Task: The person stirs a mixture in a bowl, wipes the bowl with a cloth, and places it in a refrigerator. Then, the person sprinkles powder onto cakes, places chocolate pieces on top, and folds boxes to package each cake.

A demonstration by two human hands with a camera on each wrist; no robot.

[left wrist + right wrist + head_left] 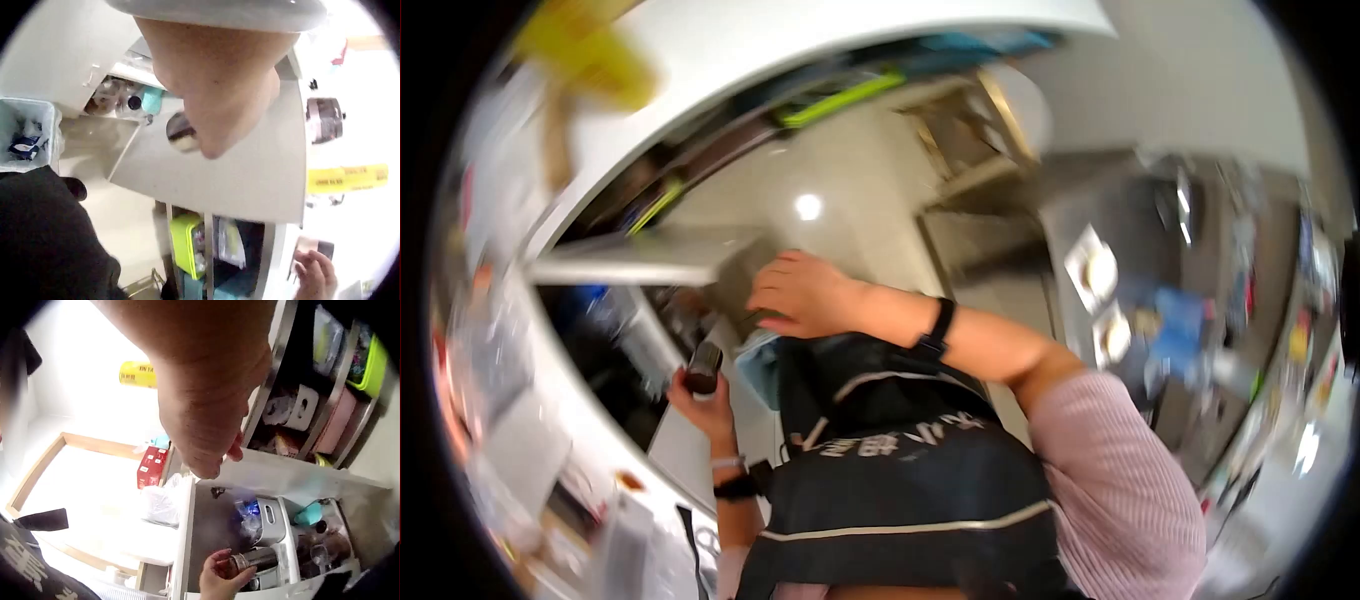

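Observation:
My left hand (703, 405) grips a jar (704, 368) with dark contents, its fingers and thumb around the side. In the right wrist view the jar (257, 557) lies sideways in that hand, at the mouth of an open cupboard. My wrist hides most of the fingers in the left wrist view, where the jar (181, 132) shows past them. My right hand (800, 293) is held out beyond the apron, fingers loosely bent and holding nothing. Near its fingertips in the right wrist view is the top of the open cupboard door (300, 472).
Inside the cupboard stand a white bin (271, 519) and several bottles and jars. Across the floor are open shelves with a lime-green box (185, 244). A lined waste bin (28, 164) stands on the floor. Behind it all in the head view is a stool (960, 130).

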